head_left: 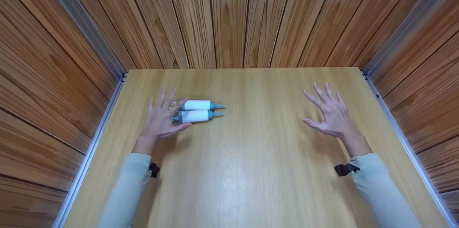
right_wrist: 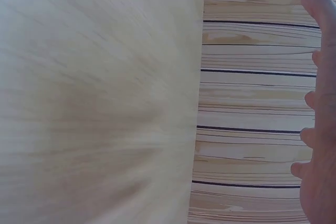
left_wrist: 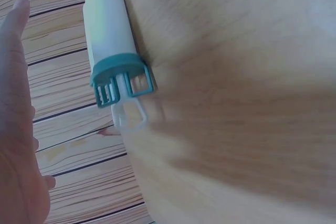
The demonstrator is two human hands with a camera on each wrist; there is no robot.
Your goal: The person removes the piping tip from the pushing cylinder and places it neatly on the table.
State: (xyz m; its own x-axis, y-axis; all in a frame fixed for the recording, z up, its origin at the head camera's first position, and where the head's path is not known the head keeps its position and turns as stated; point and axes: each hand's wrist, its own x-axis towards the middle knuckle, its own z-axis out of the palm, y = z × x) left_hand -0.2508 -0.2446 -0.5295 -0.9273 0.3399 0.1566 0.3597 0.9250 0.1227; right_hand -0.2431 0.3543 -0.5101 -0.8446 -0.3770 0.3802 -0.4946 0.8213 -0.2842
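Note:
Two large plastic syringes lie side by side on the tabletop, their thin blue-green nozzles pointing right. The far syringe (head_left: 198, 105) and the near syringe (head_left: 195, 115) both have white barrels with blue-green ends. In the left wrist view, one syringe (left_wrist: 110, 24) shows finger loops and a pale ring-shaped plunger handle (left_wrist: 129, 115). My left hand (head_left: 160, 118), fingers spread, overlaps the handle ends in the head view and hides part of them; it grips neither. Well to the right, my right hand (head_left: 331, 115) is spread above the table, holding nothing.
The light wooden tabletop (head_left: 244, 156) is bounded by a wood-plank wall (head_left: 229, 20) at the back and plank walls on both sides. Metal rails (head_left: 91, 142) run along the side edges. Each wrist wears a black camera strap (head_left: 346, 169).

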